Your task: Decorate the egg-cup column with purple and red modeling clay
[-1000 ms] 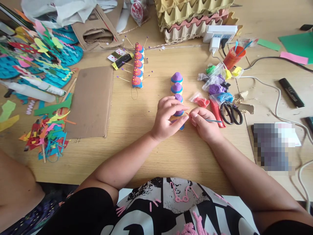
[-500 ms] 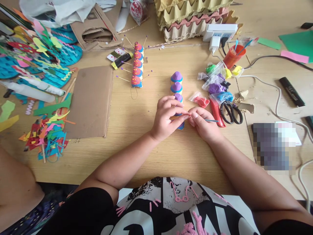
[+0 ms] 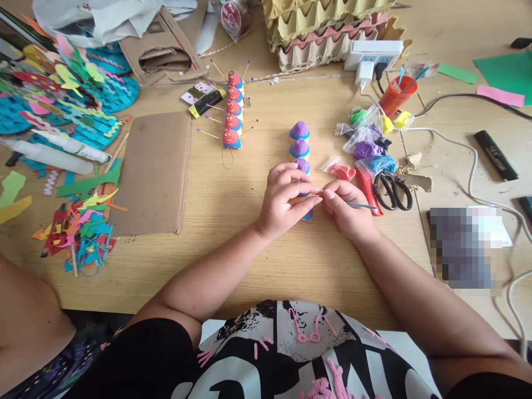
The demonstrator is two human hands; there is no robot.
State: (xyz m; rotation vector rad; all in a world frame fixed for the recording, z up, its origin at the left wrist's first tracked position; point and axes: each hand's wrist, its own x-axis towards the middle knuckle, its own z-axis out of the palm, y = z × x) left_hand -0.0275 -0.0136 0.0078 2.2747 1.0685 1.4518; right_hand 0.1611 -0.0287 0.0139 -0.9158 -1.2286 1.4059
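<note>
A row of purple-and-blue domes [image 3: 300, 131] stands upright on the table in the middle, its lower part behind my left hand [image 3: 285, 199]. My left thumb and index finger pinch a tiny reddish bit, hard to make out. Touching those fingertips, my right hand [image 3: 347, 208] grips a thin blue-grey tool [image 3: 362, 205] whose end points right. Further left lies a finished-looking row of red-and-blue domes [image 3: 233, 113] with faces and pin-like sticks on both sides. An open bag of red clay [image 3: 341, 169] is just beyond my right hand.
Black-handled scissors [image 3: 393, 191], bagged clay [image 3: 368, 148] and an orange cup [image 3: 397, 95] are at the right. Egg trays [image 3: 328, 33] and a power strip [image 3: 374, 54] stand at the back. Cardboard [image 3: 152, 173] and paper scraps [image 3: 83, 227] lie left, near another person's arm [image 3: 31, 310].
The thin tool in my right hand has shifted slightly right and down. The reddish bit at my fingertips shows less. My left hand has hardly moved.
</note>
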